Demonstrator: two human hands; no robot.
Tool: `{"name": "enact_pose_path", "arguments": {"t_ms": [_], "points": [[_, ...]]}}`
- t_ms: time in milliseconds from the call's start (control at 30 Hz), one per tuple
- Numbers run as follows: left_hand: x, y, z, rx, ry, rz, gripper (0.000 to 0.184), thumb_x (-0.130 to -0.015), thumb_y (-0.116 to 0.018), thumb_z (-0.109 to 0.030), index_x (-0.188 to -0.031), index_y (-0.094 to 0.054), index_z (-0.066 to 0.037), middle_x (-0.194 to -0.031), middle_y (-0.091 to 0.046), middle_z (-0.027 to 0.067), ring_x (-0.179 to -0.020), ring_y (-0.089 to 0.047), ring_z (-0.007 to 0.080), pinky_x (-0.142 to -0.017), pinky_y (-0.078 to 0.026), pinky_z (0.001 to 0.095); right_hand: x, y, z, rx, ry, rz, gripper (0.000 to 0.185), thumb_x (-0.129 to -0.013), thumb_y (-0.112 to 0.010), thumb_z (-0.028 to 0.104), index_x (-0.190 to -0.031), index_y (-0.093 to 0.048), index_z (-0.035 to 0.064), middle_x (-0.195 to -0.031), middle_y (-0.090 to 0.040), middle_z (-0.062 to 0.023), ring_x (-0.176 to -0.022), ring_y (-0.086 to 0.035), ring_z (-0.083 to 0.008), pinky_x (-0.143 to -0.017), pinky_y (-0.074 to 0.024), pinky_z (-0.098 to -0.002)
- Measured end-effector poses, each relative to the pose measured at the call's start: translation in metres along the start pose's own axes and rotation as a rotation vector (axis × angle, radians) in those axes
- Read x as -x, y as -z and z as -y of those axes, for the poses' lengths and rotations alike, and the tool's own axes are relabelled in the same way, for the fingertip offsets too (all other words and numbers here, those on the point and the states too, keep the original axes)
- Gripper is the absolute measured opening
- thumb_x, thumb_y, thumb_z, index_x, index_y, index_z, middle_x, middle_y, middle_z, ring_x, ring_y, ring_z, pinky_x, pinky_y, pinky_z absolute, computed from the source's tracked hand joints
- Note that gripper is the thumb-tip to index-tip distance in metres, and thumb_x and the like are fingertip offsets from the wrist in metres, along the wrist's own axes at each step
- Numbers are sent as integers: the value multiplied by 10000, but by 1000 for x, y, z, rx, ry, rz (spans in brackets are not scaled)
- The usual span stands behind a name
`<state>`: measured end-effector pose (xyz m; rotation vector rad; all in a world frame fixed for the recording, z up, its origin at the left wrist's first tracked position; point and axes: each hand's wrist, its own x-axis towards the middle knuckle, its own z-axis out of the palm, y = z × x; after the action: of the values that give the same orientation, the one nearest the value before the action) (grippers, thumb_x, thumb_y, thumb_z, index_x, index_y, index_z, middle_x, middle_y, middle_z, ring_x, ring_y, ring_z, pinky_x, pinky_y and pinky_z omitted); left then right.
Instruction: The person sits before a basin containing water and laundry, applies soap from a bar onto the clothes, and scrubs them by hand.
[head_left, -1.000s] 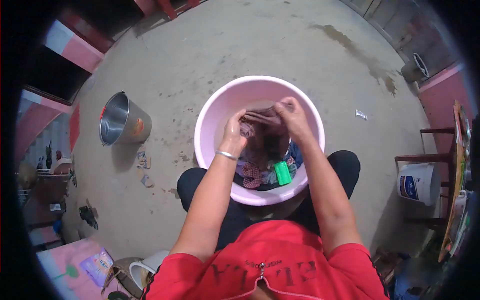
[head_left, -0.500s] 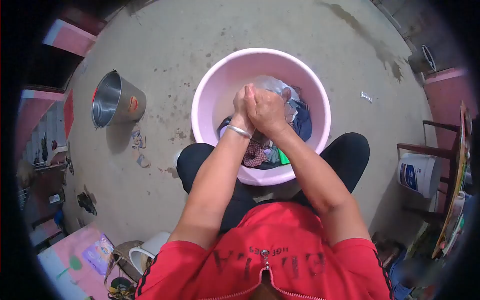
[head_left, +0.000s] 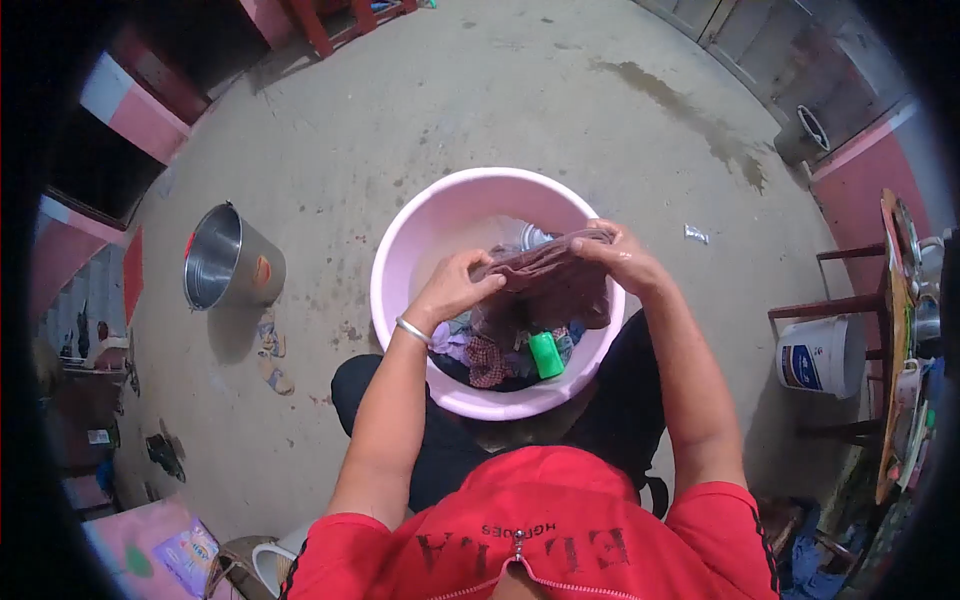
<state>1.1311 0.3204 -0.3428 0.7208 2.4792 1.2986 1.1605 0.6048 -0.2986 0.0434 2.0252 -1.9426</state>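
Observation:
A dark brownish-maroon garment hangs in folds between my two hands, above the pink basin. My left hand, with a silver bangle at the wrist, grips the garment's left end. At its right end, the fingers of my right hand are closed on the cloth. Under the garment, a red checked cloth and a lilac cloth lie among other clothes in the basin. A bright green block rests on them near the front rim. The garment hides part of the pile.
A metal bucket stands on the concrete floor to the left, with sandals by it. On the right are a white plastic bucket and a wooden chair. A purple packet lies at lower left.
My hands were pressed together over the basin. They are now apart, with the brownish garment stretched between them. The green block shows more fully, and the view has tilted upward.

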Motion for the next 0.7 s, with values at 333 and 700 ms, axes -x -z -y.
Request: {"name": "enact_pose_path", "arguments": {"t_ms": [333, 700], "points": [[7, 15, -6, 270, 146, 33, 387, -669, -826, -251, -867, -566, -42, -805, -590, 12, -744, -544, 95, -661, -459, 249, -29, -14, -28, -526, 119, -193, 184, -817, -640, 233, -784, -554, 74, -740, -515, 18, -716, -491, -82, -632, -387, -251], [-6, 24, 2, 1269, 178, -297, 154, -872, -601, -96, -731, -538, -91, -869, -590, 14, -818, -538, 118, -782, -444, 278, -32, -18, -27, -578, 11, -52, 319, -826, -647, 229, -1049, -556, 20, -972, -618, -66, -903, -592, -146, -824, -479, -279]]}}
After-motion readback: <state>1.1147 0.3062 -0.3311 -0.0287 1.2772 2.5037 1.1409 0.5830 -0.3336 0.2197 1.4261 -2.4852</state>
